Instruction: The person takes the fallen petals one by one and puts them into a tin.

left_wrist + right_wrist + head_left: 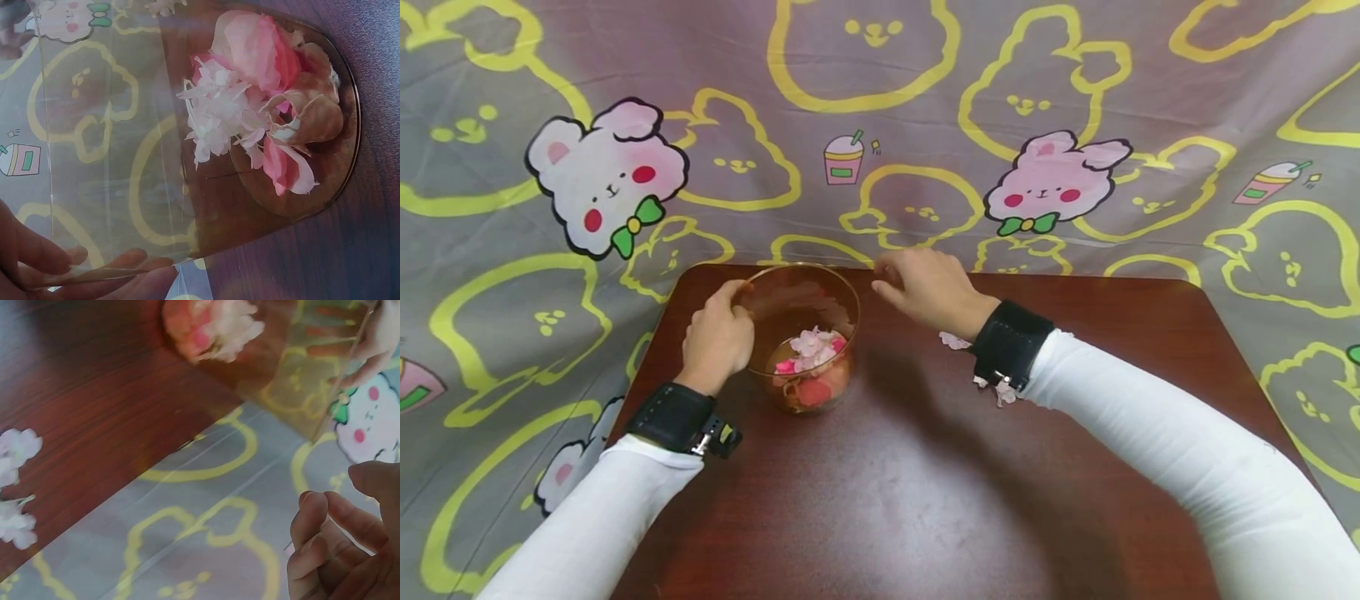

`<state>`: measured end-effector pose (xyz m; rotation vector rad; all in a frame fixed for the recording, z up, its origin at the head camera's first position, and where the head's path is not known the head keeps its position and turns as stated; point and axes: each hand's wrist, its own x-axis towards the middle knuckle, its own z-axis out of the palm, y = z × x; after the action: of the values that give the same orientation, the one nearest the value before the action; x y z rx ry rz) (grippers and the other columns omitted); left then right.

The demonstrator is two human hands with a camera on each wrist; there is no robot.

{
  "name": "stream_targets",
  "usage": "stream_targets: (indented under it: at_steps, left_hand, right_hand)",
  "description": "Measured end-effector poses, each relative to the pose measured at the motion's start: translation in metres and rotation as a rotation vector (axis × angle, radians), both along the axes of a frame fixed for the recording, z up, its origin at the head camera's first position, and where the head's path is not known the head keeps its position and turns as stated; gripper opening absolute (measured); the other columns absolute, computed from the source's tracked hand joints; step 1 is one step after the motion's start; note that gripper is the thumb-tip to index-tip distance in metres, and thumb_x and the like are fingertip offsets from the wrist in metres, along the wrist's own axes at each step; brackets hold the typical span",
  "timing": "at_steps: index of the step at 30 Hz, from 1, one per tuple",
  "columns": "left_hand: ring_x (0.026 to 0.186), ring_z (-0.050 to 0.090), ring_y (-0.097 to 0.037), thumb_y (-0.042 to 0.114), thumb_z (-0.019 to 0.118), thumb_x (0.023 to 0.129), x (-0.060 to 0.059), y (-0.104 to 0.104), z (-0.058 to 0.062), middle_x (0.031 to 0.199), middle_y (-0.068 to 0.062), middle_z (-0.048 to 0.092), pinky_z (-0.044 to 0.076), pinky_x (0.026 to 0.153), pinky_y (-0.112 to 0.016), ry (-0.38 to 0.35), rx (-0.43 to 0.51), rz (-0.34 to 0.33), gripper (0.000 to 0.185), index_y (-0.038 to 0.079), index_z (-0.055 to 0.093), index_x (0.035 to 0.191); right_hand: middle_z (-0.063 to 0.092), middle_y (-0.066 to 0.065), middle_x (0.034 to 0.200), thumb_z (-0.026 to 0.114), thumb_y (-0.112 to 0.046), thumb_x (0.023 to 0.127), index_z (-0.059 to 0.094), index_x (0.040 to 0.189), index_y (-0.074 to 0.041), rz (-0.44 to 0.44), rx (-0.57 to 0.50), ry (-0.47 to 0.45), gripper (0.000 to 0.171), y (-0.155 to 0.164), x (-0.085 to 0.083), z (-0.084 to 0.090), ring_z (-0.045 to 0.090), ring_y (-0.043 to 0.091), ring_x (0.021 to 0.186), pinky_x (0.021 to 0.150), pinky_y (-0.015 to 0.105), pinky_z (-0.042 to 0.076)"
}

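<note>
A clear amber-tinted glass bowl [797,296] with deep walls stands at the left back of the table. Its bottom holds pink and white artificial flowers [219,112] and loose petals, some bright pink and one beige and curled. My left hand [718,337] grips the bowl's rim on the left side, thumb on one face of the glass and fingers on the other. Off the opposite side of the rim hovers my right hand [928,287], its fingers loosely curled and nothing between them. The thumb stands apart from the fingers in the right wrist view.
On the brown wooden table [850,517], small pale pink blossoms [1006,392] lie under and beside my right wrist, with another blossom [953,340] farther back. A grey cloth [910,125] printed with yellow bear outlines hangs behind the table's back edge.
</note>
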<state>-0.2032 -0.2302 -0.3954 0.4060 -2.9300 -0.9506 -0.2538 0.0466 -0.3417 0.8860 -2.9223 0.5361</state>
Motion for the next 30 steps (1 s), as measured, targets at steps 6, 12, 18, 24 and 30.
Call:
stream_targets:
  at_steps: [6,12,18,24,30]
  left_hand:
    - [0.096,0.062,-0.044,0.02,0.029,0.105,0.0,-0.001,-0.002,0.135,-0.021,0.062,0.043,0.069,-0.048,0.005,-0.007,0.002,0.046,0.023,0.047,0.147]
    - [0.1,0.063,-0.046,0.021,0.029,0.105,-0.001,-0.001,-0.003,0.136,-0.021,0.061,0.044,0.07,-0.05,0.006,-0.007,0.004,0.046,0.023,0.047,0.147]
    - [0.101,0.063,-0.046,0.021,0.029,0.105,-0.001,-0.001,-0.003,0.137,-0.022,0.06,0.044,0.07,-0.051,0.009,-0.004,0.004,0.046,0.024,0.048,0.146]
    - [0.096,0.063,-0.043,0.021,0.031,0.105,0.0,0.0,-0.002,0.136,-0.021,0.061,0.042,0.067,-0.047,0.013,0.0,0.002,0.046,0.023,0.047,0.147]
    - [0.095,0.063,-0.043,0.021,0.031,0.105,0.0,0.0,-0.001,0.135,-0.021,0.062,0.042,0.067,-0.047,0.014,0.003,0.005,0.045,0.023,0.048,0.147]
  right_hand:
    - [0.062,0.0,0.077,0.063,-0.032,0.099,0.073,0.115,-0.015,-0.037,0.009,-0.009,0.025,0.02,-0.01,-0.008,0.059,0.018,0.076,0.056,0.033,0.041]
    - [0.057,0.002,0.072,0.063,-0.031,0.098,0.072,0.108,-0.014,-0.055,0.005,-0.019,0.021,0.035,-0.016,-0.015,0.056,0.019,0.071,0.054,0.032,0.035]
    - [0.067,0.004,0.083,0.062,-0.032,0.099,0.072,0.114,-0.011,-0.106,0.036,-0.052,0.027,0.052,-0.023,-0.028,0.062,0.019,0.078,0.059,0.033,0.044]
    - [0.072,0.007,0.091,0.063,-0.031,0.099,0.07,0.121,-0.007,-0.156,0.086,-0.108,0.034,0.078,-0.03,-0.046,0.064,0.021,0.079,0.064,0.036,0.05]
    - [0.07,0.006,0.088,0.062,-0.032,0.099,0.07,0.116,-0.006,-0.222,0.171,-0.177,0.032,0.108,-0.033,-0.064,0.064,0.022,0.078,0.063,0.039,0.049]
